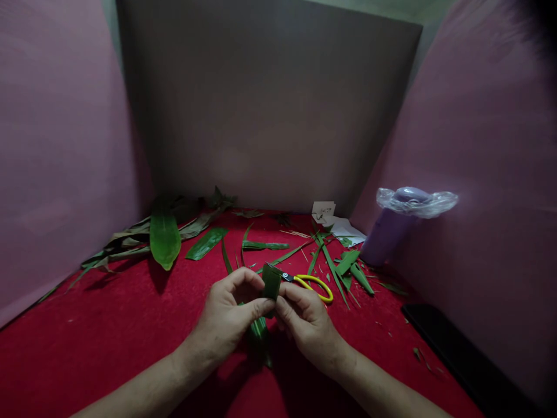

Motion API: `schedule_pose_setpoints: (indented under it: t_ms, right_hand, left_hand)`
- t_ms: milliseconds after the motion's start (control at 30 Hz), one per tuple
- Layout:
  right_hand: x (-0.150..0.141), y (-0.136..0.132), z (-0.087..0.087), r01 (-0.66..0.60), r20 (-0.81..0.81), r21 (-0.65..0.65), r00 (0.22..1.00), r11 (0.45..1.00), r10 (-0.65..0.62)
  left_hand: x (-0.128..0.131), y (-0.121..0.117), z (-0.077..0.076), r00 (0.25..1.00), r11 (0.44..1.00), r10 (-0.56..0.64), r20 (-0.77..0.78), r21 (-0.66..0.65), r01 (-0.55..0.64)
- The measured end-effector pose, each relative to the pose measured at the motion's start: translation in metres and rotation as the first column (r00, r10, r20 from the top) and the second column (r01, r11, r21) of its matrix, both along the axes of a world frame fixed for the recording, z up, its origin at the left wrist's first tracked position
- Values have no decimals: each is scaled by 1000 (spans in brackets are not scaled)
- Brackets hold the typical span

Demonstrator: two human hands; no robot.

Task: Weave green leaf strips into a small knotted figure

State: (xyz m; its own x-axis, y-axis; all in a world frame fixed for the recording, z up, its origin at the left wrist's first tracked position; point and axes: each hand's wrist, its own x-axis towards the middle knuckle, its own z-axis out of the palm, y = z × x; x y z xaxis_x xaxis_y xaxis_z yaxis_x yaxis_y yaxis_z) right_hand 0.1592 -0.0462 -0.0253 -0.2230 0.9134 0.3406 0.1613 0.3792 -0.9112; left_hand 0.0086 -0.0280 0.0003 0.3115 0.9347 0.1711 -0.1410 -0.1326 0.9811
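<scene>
My left hand (232, 313) and my right hand (307, 322) meet over the red cloth (130, 342), both pinching a folded green leaf strip (271, 283). The strip stands up between my fingertips, and its long tail (260, 337) hangs down between my wrists. Just behind my right hand lie yellow-handled scissors (311, 283) on the cloth, touched by neither hand.
A large green leaf (164, 235) and a heap of dry leaves (126, 241) lie at the back left. Cut leaf scraps (343, 264) litter the back right near white papers (335, 223). A purple fan (394, 223) wrapped in plastic stands right. A black slab (452, 348) lies at the right edge.
</scene>
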Motion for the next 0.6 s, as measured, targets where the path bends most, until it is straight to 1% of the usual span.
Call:
schedule_pose_setpoints:
  t_ms: [100, 167, 333, 500, 600]
  right_hand:
    - [0, -1, 2, 6, 43, 28, 999, 1000, -7]
    - [1, -2, 3, 1, 61, 53, 998, 999, -4]
    - [2, -2, 5, -18, 115, 99, 993, 995, 7]
    - [2, -2, 5, -12, 113, 116, 994, 993, -1]
    - [1, -2, 4, -1, 100, 92, 995, 996, -8]
  left_hand:
    - [1, 0, 0, 997, 998, 61, 54, 6, -62]
    - [1, 1, 1, 994, 997, 80, 81, -4, -80]
    - [-1, 1, 3, 999, 994, -12, 51, -106, 18]
    - [-2, 1, 2, 999, 990, -13, 50, -142, 20]
    - [-1, 1, 1, 998, 989, -21, 63, -144, 30]
